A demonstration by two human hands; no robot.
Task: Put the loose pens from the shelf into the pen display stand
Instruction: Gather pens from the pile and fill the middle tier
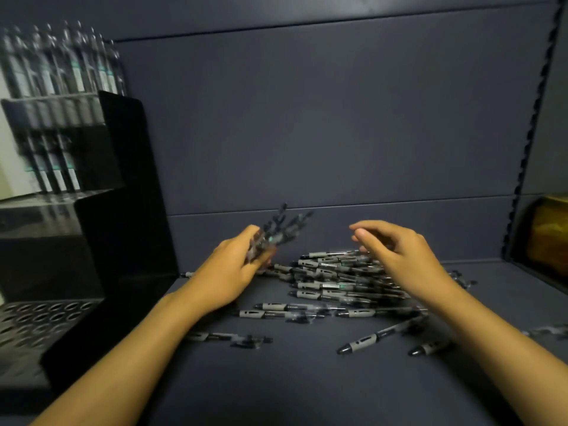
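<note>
From the head camera, the left hand (235,265) is gripping a bunch of pens (278,230), its fingers curled round their lower ends while the upper ends are fanning out above the fist, blurred. The right hand (399,253) is hovering over the pile of loose pens (335,281), its fingers loosely bent and holding nothing; whether the fingertips are touching the pile cannot be told. The pile is lying on the dark shelf (307,379) between the two hands and toward the back wall, with most pens lying roughly side by side, grey grips to the left. A few stray pens are lying apart from the pile nearer the camera: one pen (373,336) tilted beside the right forearm, and another (229,337) just beside the left forearm. The pen display stand (123,210) is standing at the left of the shelf, well apart from the pile, its black side panel facing the hands. Its upper tiers are holding upright pens (61,66), blurred, and its lowest tier (40,321) is showing rows of round holes.
</note>
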